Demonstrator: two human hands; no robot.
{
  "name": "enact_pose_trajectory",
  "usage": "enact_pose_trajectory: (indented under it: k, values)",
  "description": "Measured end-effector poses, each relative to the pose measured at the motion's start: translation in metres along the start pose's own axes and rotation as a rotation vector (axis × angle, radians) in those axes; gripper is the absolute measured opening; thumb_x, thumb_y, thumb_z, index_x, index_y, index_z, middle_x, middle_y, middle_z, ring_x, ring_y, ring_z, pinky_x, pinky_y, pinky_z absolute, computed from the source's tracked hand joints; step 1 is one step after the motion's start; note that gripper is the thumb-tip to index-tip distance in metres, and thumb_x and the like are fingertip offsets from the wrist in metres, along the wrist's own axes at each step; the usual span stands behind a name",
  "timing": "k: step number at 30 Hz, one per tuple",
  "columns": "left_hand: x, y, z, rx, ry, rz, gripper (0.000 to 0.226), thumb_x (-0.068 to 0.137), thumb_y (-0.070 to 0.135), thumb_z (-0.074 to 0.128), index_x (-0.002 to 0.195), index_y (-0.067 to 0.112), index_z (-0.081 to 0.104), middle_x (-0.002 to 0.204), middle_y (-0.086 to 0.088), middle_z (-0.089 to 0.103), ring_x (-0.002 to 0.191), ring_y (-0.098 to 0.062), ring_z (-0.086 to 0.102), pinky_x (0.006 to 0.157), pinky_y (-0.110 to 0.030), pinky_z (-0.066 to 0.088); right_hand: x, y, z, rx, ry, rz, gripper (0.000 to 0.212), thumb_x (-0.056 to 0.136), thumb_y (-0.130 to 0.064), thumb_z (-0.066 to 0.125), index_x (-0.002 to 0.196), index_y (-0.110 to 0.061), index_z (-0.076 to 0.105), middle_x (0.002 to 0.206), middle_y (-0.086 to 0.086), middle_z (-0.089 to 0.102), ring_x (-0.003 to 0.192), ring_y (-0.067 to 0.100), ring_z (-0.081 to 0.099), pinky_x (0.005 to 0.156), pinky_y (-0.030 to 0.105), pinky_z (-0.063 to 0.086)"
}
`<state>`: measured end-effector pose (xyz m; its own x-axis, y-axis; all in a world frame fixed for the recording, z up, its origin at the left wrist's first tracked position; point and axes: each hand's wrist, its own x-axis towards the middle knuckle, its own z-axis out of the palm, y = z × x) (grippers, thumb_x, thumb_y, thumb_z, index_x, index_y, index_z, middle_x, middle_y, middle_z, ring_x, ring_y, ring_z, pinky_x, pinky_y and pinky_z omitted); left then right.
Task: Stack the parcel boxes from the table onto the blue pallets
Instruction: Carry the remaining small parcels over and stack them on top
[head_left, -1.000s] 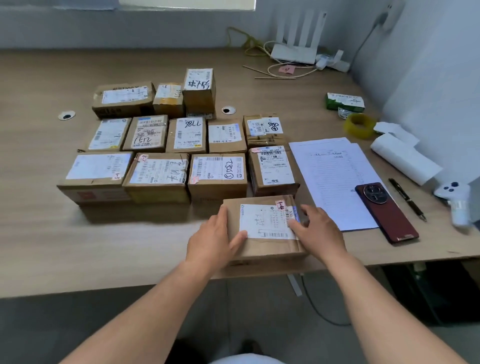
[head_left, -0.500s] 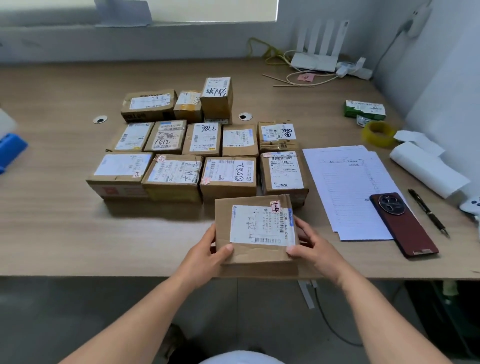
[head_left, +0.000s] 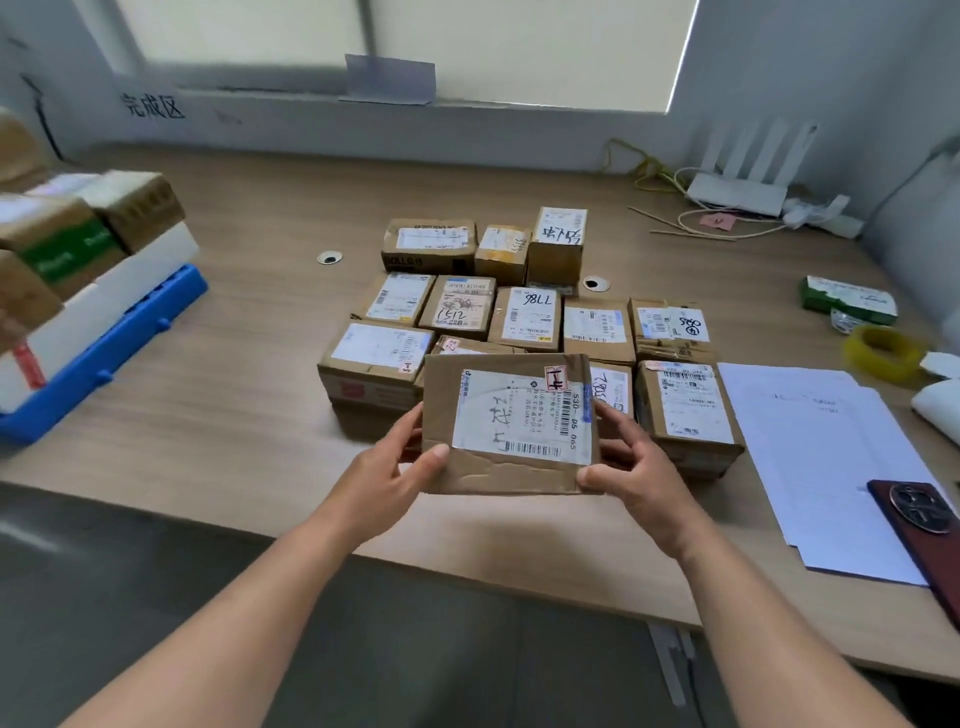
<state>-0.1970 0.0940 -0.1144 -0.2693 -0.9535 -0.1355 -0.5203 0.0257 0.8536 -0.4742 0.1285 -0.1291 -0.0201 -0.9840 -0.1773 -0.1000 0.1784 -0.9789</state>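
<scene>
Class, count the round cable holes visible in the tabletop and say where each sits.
2. One cable hole lies left of the back row of parcel boxes; the other lies just right of the tall box. Boxes may hide more.

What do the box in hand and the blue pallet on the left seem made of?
Box: brown cardboard, matte, judging by its creased, dented face; a paper label is stuck on it. Pallet: probably moulded plastic, smooth, judging by its even bright blue and ribbed edge, though blur leaves it open.
</scene>
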Motion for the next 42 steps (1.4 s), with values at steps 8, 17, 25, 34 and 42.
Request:
enact_pose_trajectory:
  k: [8,17,25,34,42]
  values:
    - [-0.004,-0.037,-0.133,0.211,0.301,0.051,0.06,0.093,0.048,0.043,0.147,0.029,0.027,0.139,0.003,0.047,0.117,-0.005,0.047,0.098,-0.033,0.043,0.049,-0.073,0.101,0.026,-0.101,-0.086,0.076,0.058,-0.019,0.076,0.118,-0.057,0.049,0.12,0.009,0.063,0.108,0.023,0.063,0.079,0.032,0.057]
    - [-0.018,-0.09,-0.262,0.561,0.481,0.028,0.079,0.086,0.047,0.06,0.15,0.027,0.017,0.15,0.001,0.035,0.134,-0.017,0.038,0.1,-0.039,0.043,0.091,-0.132,0.235,-0.032,-0.184,-0.217,0.07,0.06,-0.017,0.071,0.118,-0.05,0.049,0.109,0.007,0.069,0.102,0.022,0.067,0.076,0.028,0.057]
    - [-0.046,-0.135,-0.346,0.608,0.567,0.023,0.075,0.086,0.049,0.059,0.148,0.023,0.024,0.149,0.002,0.036,0.136,-0.016,0.033,0.108,-0.037,0.032,0.109,-0.154,0.339,-0.032,-0.256,-0.264,0.073,0.067,-0.002,0.07,0.131,-0.029,0.047,0.094,0.007,0.074,0.084,0.021,0.072,0.071,0.027,0.059]
    - [-0.071,-0.17,-0.407,0.638,0.654,-0.079,0.082,0.084,0.056,0.058,0.149,0.024,0.02,0.15,0.002,0.034,0.135,-0.019,0.034,0.106,-0.038,0.035,0.136,-0.178,0.416,-0.044,-0.345,-0.269,0.07,0.061,-0.011,0.064,0.127,-0.031,0.049,0.089,0.004,0.075,0.077,0.017,0.07,0.066,0.023,0.056]
    - [-0.045,-0.187,-0.47,0.748,0.674,-0.087,0.086,0.083,0.061,0.056,0.149,0.022,0.018,0.15,0.001,0.033,0.137,-0.017,0.031,0.11,-0.036,0.029,0.199,-0.196,0.468,-0.032,-0.373,-0.297,0.062,0.074,0.003,0.069,0.118,-0.038,0.052,0.085,0.004,0.074,0.077,0.02,0.067,0.075,0.037,0.053]
